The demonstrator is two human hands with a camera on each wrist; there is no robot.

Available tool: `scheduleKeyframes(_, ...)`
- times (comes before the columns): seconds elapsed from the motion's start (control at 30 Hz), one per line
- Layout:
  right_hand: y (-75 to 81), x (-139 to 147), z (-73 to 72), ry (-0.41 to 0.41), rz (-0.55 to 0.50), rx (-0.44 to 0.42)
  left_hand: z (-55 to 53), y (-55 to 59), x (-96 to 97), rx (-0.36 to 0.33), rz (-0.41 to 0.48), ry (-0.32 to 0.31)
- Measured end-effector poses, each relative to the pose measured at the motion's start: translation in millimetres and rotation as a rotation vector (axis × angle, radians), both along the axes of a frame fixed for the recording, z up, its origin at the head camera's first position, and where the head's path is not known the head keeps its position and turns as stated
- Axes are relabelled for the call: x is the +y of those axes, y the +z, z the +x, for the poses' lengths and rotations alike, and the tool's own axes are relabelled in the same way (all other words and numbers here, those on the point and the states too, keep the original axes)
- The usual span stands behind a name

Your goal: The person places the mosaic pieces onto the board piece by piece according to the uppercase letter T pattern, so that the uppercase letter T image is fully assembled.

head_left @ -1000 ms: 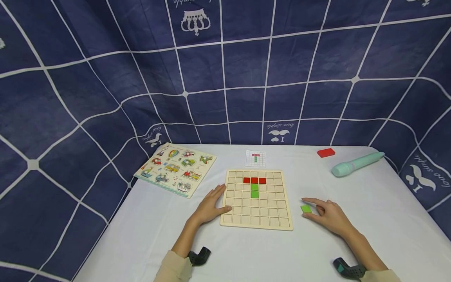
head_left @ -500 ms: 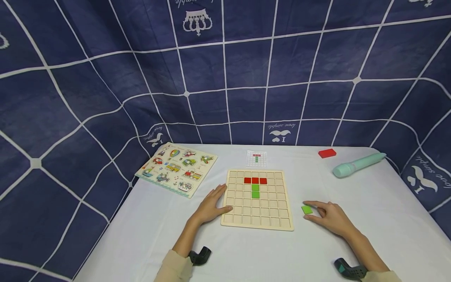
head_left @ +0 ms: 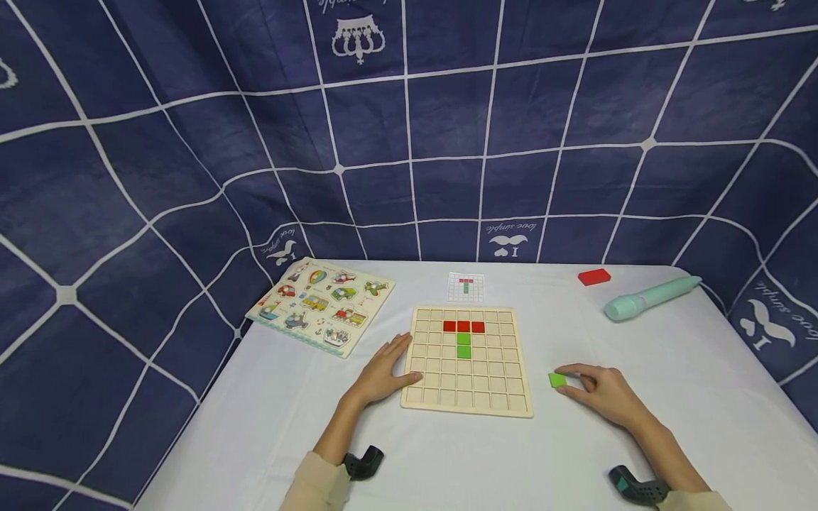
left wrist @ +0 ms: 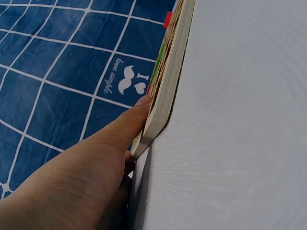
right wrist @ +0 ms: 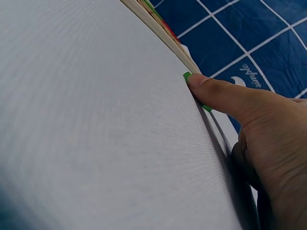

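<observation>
A square wooden grid board [head_left: 441,394] lies mid-table in the head view. Three red tiles [head_left: 463,327] form a row near its top, and two green tiles [head_left: 464,345] run down from the middle one. My left hand [head_left: 380,376] rests at the board's left side, fingers extended along the edge and thumb [left wrist: 135,115] on its rim. Right of the board, my right hand [head_left: 603,392] pinches a loose green tile [head_left: 558,380] between thumb and fingers. The right wrist view has my thumb [right wrist: 218,93] across this tile, close over the white cloth.
Behind the board is a small pattern card [head_left: 466,287] with a printed red and green T. A picture puzzle board [head_left: 319,305] lies at the left. Toward the back right are a red block [head_left: 594,277] and a mint-green microphone-shaped object [head_left: 652,297].
My right thumb and fingers, earlier spread around the loose green tile, have closed in on it. The left hand and board stay put; the head view has shifted very slightly.
</observation>
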State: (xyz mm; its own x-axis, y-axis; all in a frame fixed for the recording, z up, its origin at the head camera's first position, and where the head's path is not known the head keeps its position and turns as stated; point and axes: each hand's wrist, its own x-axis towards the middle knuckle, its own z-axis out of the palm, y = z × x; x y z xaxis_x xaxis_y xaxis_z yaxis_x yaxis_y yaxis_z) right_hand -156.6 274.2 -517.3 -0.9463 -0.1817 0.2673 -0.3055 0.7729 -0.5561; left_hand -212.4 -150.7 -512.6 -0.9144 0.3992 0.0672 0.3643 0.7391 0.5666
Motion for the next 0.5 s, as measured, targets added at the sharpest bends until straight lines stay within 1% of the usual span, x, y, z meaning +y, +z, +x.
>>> scheduleKeyframes(0.27,-0.7,-1.4,-2.2,-0.002,-0.023,0.109,-0.3,2.6,2.0,0.003,0.004,-0.017)
scheduleKeyframes(0.4,2.6,-11.2,-4.9,-0.003,-0.025,0.132,-0.2,4.1,2.3,-0.002,0.000,-0.009)
scheduleKeyframes(0.5,4.5,-23.4,-8.5,0.016,-0.009,0.131,1.0,3.8,2.1,-0.005,-0.002,0.000)
